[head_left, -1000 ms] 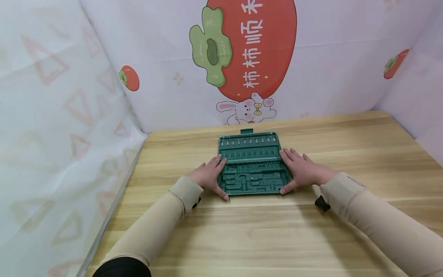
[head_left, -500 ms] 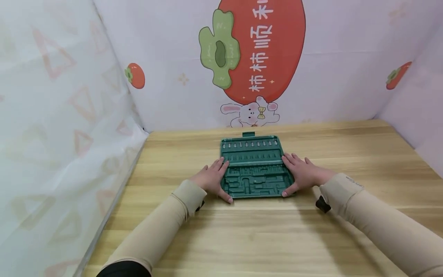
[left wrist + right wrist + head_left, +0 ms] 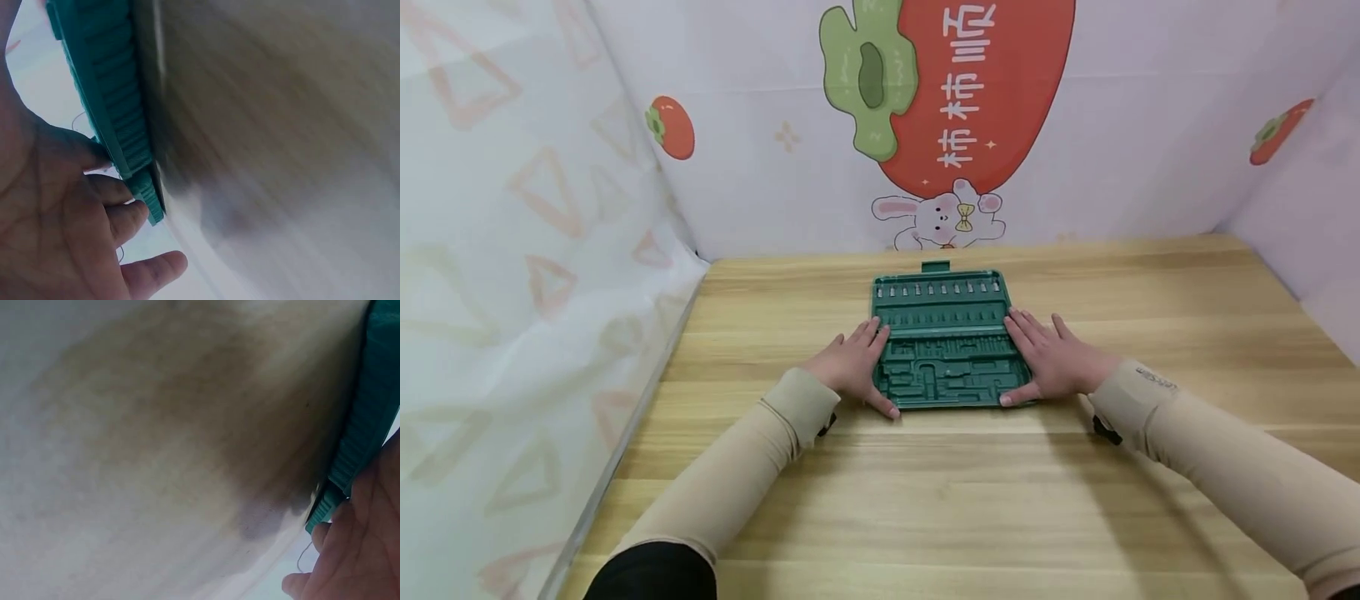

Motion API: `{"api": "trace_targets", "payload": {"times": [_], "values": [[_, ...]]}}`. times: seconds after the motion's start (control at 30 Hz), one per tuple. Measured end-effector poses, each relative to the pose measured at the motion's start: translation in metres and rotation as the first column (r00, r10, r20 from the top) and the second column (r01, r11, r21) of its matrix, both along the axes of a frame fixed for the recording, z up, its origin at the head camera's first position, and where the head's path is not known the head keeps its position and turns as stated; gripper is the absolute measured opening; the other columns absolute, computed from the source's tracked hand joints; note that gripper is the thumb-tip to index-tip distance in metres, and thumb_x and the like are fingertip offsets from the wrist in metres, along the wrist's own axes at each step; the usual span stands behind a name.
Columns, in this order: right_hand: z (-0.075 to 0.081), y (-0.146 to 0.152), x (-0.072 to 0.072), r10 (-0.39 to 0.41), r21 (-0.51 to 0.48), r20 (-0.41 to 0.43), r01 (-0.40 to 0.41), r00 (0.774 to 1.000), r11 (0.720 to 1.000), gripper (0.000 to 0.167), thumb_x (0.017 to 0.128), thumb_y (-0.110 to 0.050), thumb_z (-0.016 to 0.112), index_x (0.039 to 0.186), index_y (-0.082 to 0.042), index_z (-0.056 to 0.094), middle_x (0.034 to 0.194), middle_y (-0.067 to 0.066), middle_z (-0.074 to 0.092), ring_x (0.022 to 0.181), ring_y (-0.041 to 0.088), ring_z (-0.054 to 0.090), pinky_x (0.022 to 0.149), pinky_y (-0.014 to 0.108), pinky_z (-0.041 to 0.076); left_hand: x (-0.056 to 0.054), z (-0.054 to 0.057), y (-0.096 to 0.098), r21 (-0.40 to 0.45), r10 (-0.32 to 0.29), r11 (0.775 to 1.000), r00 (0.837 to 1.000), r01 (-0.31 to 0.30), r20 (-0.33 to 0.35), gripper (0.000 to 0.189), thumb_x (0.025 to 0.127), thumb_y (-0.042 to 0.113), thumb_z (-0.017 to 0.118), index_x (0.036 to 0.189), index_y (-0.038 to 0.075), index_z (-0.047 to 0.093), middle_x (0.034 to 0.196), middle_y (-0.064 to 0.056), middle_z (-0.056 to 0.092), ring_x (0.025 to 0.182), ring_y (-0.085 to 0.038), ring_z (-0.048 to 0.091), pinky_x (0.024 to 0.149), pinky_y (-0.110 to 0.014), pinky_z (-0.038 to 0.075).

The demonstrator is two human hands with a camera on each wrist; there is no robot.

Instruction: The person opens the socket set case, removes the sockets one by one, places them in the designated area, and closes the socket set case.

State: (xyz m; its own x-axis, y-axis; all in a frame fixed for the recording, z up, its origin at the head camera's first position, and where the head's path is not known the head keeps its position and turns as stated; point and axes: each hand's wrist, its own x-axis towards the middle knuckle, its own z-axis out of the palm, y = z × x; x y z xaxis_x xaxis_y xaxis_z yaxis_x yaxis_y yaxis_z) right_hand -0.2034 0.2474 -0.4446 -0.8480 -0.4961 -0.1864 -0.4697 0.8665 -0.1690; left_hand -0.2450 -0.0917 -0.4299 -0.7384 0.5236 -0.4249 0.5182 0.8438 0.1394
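A green plastic tool case (image 3: 951,337) lies unfolded on the wooden table, its moulded recesses facing up. Small silver bits (image 3: 943,289) stand in a row along its far half. At the case's left side, my left hand (image 3: 850,367) rests with fingers extended on the edge and the thumb by the front corner. My right hand (image 3: 1060,358) mirrors it on the right side, thumb over the near right corner. Both wrist views show the ribbed green side wall (image 3: 115,87) beside the palm, with fingers reaching along it.
The wooden table (image 3: 955,500) extends in front of the case and to both sides. A white printed cloth (image 3: 760,183) hangs behind it, and another patterned sheet (image 3: 512,333) borders the left edge.
The head view has tilted slightly, shifting the whole scene. Both hands keep to the sides of the case, which stays unfolded on the table.
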Motion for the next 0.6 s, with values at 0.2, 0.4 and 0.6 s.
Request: {"api": "trace_targets", "payload": {"times": [0.2, 0.4, 0.6], "values": [[0.0032, 0.0001, -0.0059, 0.012, 0.009, 0.016, -0.013, 1.0, 1.0, 0.132, 0.082, -0.081, 0.063, 0.158, 0.015, 0.013, 0.165, 0.036, 0.007, 0.152, 0.052, 0.012, 0.113, 0.076, 0.008, 0.0001, 0.0025, 0.0006, -0.003, 0.025, 1.0, 0.999, -0.025, -0.032, 0.143, 0.07, 0.077, 0.08, 0.167, 0.01, -0.001, 0.172, -0.013, -0.006, 0.158, -0.029, -0.005, 0.123, -0.056, 0.01], [0.0017, 0.0014, -0.0052, -0.01, -0.018, 0.062, 0.011, 0.998, 1.0, 0.135, 0.081, -0.083, 0.063, 0.159, 0.015, 0.01, 0.165, 0.036, 0.005, 0.152, 0.052, 0.01, 0.113, 0.077, 0.006, 0.0012, -0.0006, 0.0078, -0.06, 0.014, 0.998, 0.994, -0.021, -0.106, 0.149, 0.064, 0.086, 0.076, 0.167, 0.008, 0.001, 0.172, -0.015, -0.003, 0.158, -0.031, -0.002, 0.123, -0.058, 0.008], [0.0002, -0.0002, -0.0024, -0.026, -0.045, 0.08, 0.03, 0.996, 0.999, 0.132, 0.082, -0.075, 0.071, 0.158, 0.015, 0.01, 0.165, 0.036, 0.004, 0.152, 0.053, 0.01, 0.112, 0.077, 0.007, 0.0024, -0.0027, 0.0076, -0.041, 0.022, 0.999, 0.995, -0.026, -0.099, 0.149, 0.064, 0.085, 0.077, 0.167, 0.009, 0.001, 0.172, -0.014, -0.004, 0.158, -0.03, -0.004, 0.123, -0.058, 0.007]]}}
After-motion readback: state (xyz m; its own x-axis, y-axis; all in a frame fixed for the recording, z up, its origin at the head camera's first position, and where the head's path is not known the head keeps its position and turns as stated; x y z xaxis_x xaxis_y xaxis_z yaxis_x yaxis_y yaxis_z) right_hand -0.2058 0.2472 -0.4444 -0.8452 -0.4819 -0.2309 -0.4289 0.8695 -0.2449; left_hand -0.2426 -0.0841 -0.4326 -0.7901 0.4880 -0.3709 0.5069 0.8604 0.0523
